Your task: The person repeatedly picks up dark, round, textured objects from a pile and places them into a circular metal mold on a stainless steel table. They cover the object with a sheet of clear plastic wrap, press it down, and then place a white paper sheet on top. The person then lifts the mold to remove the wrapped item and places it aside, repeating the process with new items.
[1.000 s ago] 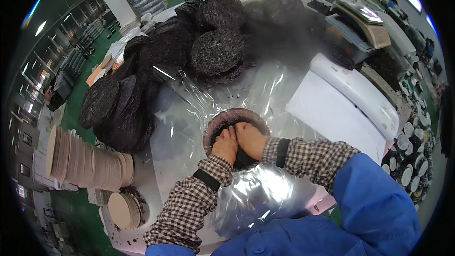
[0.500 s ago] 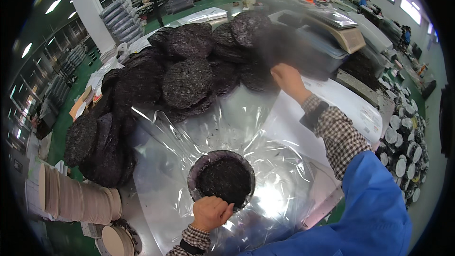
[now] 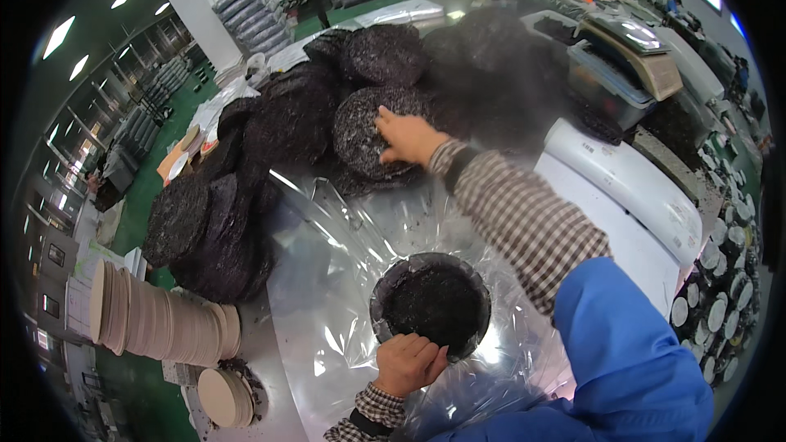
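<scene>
The right hand [image 3: 409, 137] lies on a dark disc [image 3: 368, 135] at the front of the pile [image 3: 278, 123], fingers spread flat on its top — it presses the disc and does not pinch it. More discs lean behind this hand and to its left, some overlapping the touched one. The left hand [image 3: 409, 363] is curled into a loose fist at the near rim of the bowl [image 3: 430, 303]; I cannot tell if it grips the rim or only rests there. The bowl holds the same dark material and sits on clear film [image 3: 327, 278] between the two hands. Left of the fist lies a row of tan lids [image 3: 155, 323]. A white machine [image 3: 630, 188] is right of the sleeve.
</scene>
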`<act>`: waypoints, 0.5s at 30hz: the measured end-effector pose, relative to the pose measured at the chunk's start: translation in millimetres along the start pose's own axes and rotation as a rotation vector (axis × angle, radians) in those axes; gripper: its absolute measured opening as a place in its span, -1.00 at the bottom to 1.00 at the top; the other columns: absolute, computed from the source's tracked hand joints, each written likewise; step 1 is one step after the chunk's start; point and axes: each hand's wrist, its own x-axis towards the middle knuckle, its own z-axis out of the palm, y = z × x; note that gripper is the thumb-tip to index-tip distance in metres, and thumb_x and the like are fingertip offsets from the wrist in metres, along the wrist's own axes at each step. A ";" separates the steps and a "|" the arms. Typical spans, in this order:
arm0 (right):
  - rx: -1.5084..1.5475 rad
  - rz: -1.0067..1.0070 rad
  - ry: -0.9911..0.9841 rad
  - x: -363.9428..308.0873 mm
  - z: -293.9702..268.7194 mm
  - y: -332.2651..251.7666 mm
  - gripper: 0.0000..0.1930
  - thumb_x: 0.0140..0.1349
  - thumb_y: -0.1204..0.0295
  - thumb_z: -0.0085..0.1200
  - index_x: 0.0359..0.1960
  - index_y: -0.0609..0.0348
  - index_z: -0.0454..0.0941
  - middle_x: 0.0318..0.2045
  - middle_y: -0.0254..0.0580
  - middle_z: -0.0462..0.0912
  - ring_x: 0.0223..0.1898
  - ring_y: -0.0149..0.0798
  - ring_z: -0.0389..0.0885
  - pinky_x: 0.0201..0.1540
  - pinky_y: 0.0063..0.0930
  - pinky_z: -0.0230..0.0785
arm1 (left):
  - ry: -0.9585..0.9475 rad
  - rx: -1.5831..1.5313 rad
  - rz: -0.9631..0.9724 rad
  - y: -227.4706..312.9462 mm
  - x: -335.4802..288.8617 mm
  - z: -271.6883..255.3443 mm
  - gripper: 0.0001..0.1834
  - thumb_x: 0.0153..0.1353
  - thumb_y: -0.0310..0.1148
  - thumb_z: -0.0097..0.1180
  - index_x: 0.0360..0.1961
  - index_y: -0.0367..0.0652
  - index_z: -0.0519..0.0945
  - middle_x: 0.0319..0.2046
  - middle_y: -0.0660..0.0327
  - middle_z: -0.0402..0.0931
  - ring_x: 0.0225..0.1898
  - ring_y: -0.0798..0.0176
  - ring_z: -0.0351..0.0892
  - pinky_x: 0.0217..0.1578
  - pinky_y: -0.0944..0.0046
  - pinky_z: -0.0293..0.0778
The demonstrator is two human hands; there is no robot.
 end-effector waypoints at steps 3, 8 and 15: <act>-0.254 -0.061 -0.150 -1.8 1.1 -20.5 -0.76 -0.10 0.32 0.35 -0.40 0.18 0.70 -0.26 -0.08 0.69 -0.05 0.06 0.59 -0.11 -0.12 0.52 | 0.010 -0.005 0.032 -1.0 0.1 -0.5 -0.73 -0.03 -0.41 0.29 -0.71 -0.05 0.42 -0.72 0.30 0.30 -0.67 0.22 0.36 -0.65 0.21 0.25; 0.080 0.306 0.185 10.6 -6.1 31.5 -0.83 0.08 0.39 0.15 -0.39 0.24 0.65 -0.32 0.00 0.65 -0.31 -0.06 0.61 -0.17 -0.17 0.48 | -0.001 -0.031 0.047 2.7 12.9 6.7 -0.74 0.02 -0.40 0.30 -0.67 -0.05 0.46 -0.69 0.29 0.34 -0.64 0.18 0.40 -0.61 0.20 0.32; 0.723 0.278 0.394 -88.2 -137.3 -16.2 -0.82 0.28 0.45 -0.09 -0.29 0.29 0.53 -0.40 -0.16 0.60 -0.36 -0.39 0.53 -0.29 -0.45 0.36 | 0.500 -0.814 -0.642 -27.6 14.3 -52.1 -0.36 0.24 -0.33 0.17 0.31 -0.18 0.24 0.29 0.03 0.23 0.33 0.08 0.18 0.30 0.05 0.20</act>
